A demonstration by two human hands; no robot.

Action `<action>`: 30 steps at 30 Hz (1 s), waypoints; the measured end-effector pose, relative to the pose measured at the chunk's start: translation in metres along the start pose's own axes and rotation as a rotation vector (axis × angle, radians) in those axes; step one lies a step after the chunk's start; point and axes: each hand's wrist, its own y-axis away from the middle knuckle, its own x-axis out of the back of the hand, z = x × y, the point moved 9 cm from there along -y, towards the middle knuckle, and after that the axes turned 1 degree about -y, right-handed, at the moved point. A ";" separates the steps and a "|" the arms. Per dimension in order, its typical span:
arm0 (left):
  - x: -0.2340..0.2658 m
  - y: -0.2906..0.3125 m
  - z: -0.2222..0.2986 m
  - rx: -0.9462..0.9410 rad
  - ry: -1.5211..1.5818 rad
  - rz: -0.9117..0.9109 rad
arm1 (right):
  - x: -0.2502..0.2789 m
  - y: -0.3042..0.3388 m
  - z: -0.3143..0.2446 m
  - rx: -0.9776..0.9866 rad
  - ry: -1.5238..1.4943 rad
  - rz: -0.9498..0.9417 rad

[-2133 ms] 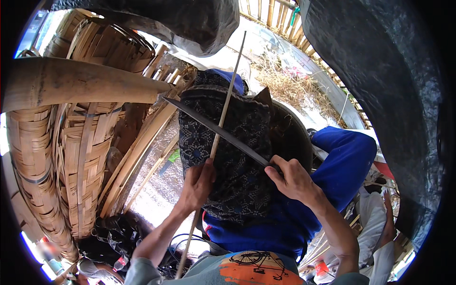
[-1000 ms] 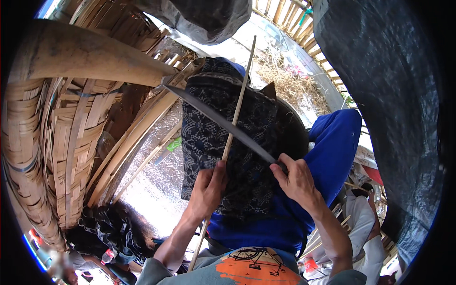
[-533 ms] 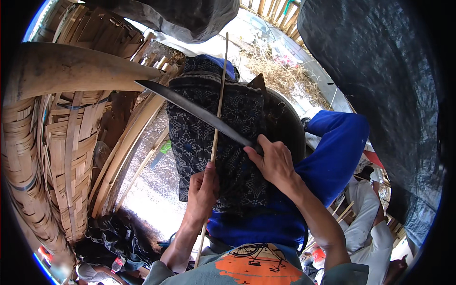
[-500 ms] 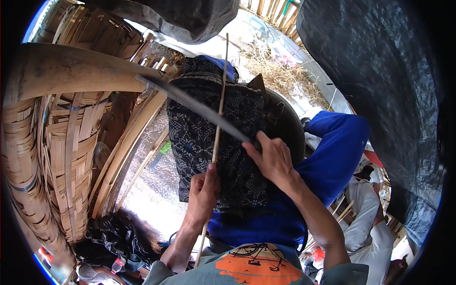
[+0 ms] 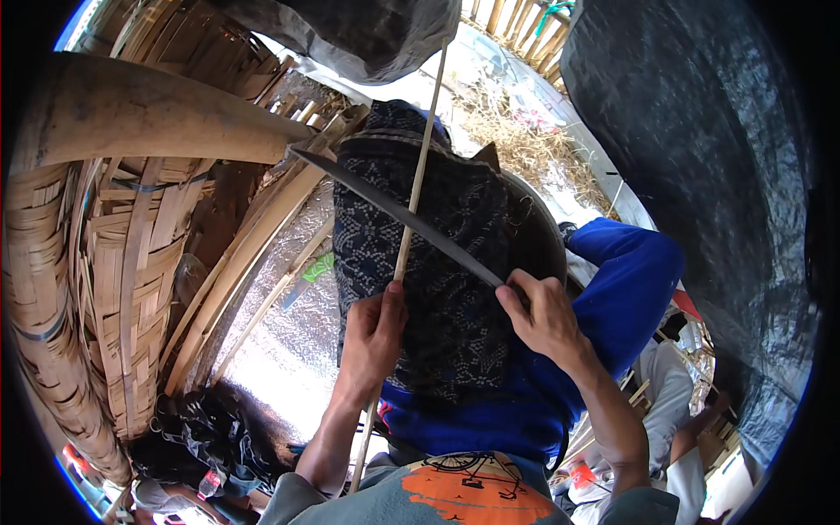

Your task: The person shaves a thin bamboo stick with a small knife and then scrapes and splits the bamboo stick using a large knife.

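A person's left hand (image 5: 372, 337) pinches a thin bamboo strip (image 5: 420, 171) between thumb and fingers, the thumb pressed along it and pointing away from the body. The strip passes through the grip, its longer part reaching out over the lap, its lower end slanting back beneath the wrist to the grey-green shirt (image 5: 354, 503). The right hand (image 5: 547, 319) closes around the near end of a long dark blade (image 5: 455, 254), the handle hidden within the fist. The blade slants away to the left and crosses the strip just beyond the left thumb; whether the edge touches it cannot be told.

Beneath both hands, a dark patterned cloth (image 5: 446, 341) covers the lap, over bright blue trousers (image 5: 630, 262). Just beyond the cloth's right edge curves a dark, round-rimmed object (image 5: 544, 241), its interior too shadowed to read.

At left stand tall pieces of basket-like woven bamboo (image 5: 66, 324), their contents not visible, with a thick bamboo pole (image 5: 166, 118) jutting across them. Split bamboo lengths (image 5: 254, 241) lean between the weave and the cloth, near a tool with a green handle (image 5: 318, 267) on the ground. A clear bottle with a red label (image 5: 208, 484) shows beside a black bundle (image 5: 210, 437) at lower left. Straw (image 5: 525, 149) lies ahead; at lower right, a co-worker's pale sleeve (image 5: 687, 481) is visible.
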 end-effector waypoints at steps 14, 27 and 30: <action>0.007 0.011 -0.008 -0.050 -0.123 0.105 | -0.026 -0.008 0.001 0.082 0.235 0.102; 0.009 0.008 0.003 -0.007 -0.043 0.074 | -0.007 -0.033 -0.029 0.139 0.215 0.196; 0.001 -0.004 0.006 0.045 -0.078 -0.028 | -0.003 -0.022 -0.004 -0.011 0.196 0.107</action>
